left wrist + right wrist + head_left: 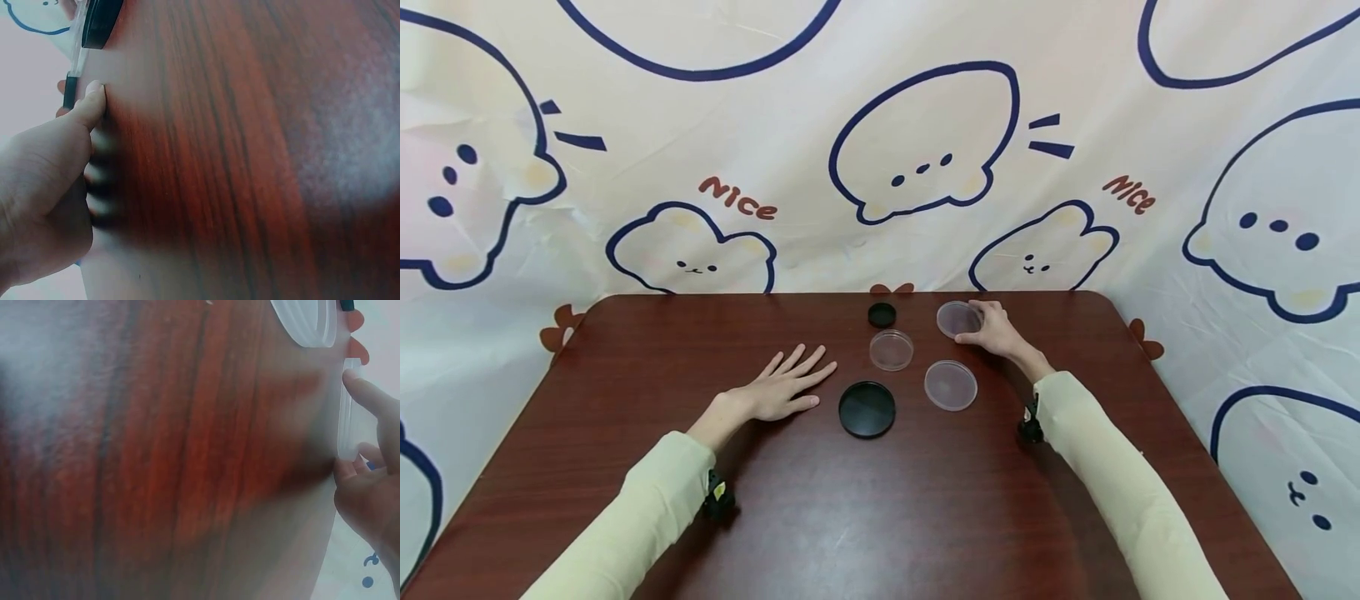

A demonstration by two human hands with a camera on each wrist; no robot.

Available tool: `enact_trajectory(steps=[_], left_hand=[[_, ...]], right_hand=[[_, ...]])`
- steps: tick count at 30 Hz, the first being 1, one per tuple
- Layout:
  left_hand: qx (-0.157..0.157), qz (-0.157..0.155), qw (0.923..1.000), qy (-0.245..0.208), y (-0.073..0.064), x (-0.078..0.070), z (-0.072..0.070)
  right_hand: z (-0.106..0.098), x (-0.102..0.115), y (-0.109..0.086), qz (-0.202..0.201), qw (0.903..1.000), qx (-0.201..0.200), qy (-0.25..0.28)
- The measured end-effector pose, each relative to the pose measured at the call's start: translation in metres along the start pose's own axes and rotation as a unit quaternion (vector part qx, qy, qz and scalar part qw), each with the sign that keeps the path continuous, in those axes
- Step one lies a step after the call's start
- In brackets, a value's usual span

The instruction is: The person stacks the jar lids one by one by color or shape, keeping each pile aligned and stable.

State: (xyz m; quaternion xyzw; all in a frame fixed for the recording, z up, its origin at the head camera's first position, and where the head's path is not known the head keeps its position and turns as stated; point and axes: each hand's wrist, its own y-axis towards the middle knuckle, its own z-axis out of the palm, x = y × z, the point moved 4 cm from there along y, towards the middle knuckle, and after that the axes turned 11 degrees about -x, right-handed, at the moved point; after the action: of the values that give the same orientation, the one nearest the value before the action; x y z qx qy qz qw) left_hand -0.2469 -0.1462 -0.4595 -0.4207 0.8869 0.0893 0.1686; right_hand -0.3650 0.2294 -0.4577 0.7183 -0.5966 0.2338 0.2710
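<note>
My right hand (996, 332) grips a clear round petri dish (953, 318) by its right side at the far part of the table, thumb on the near edge and fingers behind. In the right wrist view that dish (345, 425) stands edge-on between thumb and fingers. My left hand (778, 390) rests on the table with fingers spread, holding nothing. To its right lies a large black round dish (867, 409). Two more clear dishes lie nearby: a smaller one (891, 350) and a larger one (951, 386). A small black round dish (882, 314) sits near the far edge.
The dark brown wooden table (865, 525) has rounded far corners. A pale cloth (805, 150) with cartoon outlines hangs behind it and along both sides. Black straps with devices (1032, 421) sit at both wrists.
</note>
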Motion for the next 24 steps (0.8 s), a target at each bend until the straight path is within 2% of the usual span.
enact_trajectory(steps=[6,15,24], left_hand=[[-0.012,0.008,0.9997,-0.018,0.001,0.005,0.005],[-0.021,0.001,0.9997,-0.009,0.003,0.016,0.013],[-0.011,0.000,0.9999,-0.001,-0.001,-0.001,0.001]], right_hand=[[-0.001,-0.002,-0.005,-0.006,0.9999,0.003,0.009],[-0.008,0.006,-0.016,-0.018,0.9994,0.007,0.027],[-0.014,0.016,-0.044,-0.047,0.9981,0.026,0.031]])
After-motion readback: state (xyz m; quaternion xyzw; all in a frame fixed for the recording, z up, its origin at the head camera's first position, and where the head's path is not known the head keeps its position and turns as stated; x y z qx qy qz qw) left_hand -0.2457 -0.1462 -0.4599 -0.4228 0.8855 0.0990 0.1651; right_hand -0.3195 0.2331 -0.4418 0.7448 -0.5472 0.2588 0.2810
